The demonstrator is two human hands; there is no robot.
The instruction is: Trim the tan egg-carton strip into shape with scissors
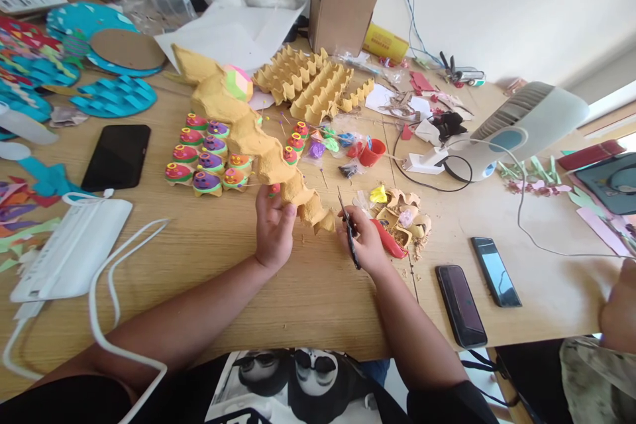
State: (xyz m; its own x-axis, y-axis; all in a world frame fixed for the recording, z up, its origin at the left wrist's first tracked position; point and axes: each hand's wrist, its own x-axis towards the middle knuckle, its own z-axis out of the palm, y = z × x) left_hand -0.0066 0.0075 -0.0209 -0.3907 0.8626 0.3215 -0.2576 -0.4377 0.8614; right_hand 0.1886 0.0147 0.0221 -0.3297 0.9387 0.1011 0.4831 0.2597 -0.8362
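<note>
My left hand [272, 228] is closed round the near end of a long strip of yellow egg-carton cardboard [243, 126], which runs away across the wooden table [308, 291]. My right hand [365, 242] grips red-handled scissors [350, 232], blades pointing up and away, just right of the strip's tip. Painted egg-cup pieces [206, 156] in green, purple and pink sit in rows left of the strip. Cardboard scraps [407, 222] lie to the right of my right hand.
Whole egg trays [311, 83] and an open cardboard box [340, 10] stand at the back. A black phone [116, 157] lies left, two more phones [477, 291] right. A white fan [517, 129] with cable, a white device [74, 245], blue craft discs [114, 96]. Another person's arm [619, 311] at far right.
</note>
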